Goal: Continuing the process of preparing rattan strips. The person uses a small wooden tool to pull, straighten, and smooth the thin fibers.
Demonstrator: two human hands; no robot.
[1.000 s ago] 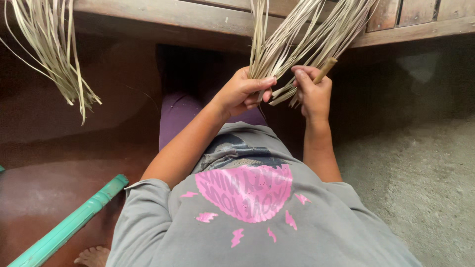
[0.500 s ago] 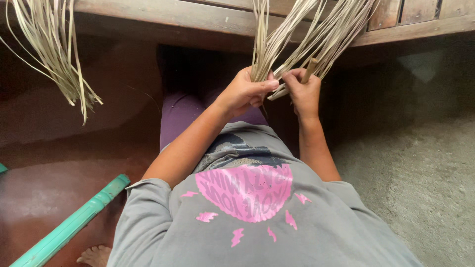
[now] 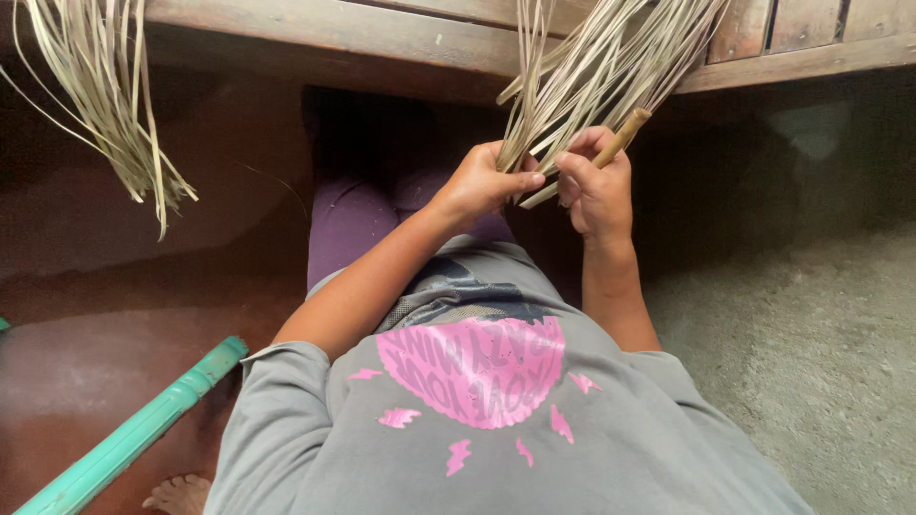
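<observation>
- One bare foot [image 3: 176, 494], bottom edge, beside one green pole [image 3: 134, 434].
- One left hand [image 3: 482, 181], fingers curled shut around the base of the strip bundle.
- One right hand [image 3: 599, 186], closed on one tan stick [image 3: 611, 153], thumb against the strips.
- Two bundles of dry leaf strips: held bundle [image 3: 596, 72] fanning up from both hands; loose bundle [image 3: 105, 105] hanging far left.
- One wooden bench [image 3: 382, 33] behind.

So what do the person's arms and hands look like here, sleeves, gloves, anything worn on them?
Both hands are bare: no gloves, and no rings, watch or bracelet can be seen on the left hand or the right hand. The forearms are uncovered too. Short grey sleeves end around the elbow; they belong to a grey T-shirt with a pink round print and small pink marks on the front.
</observation>
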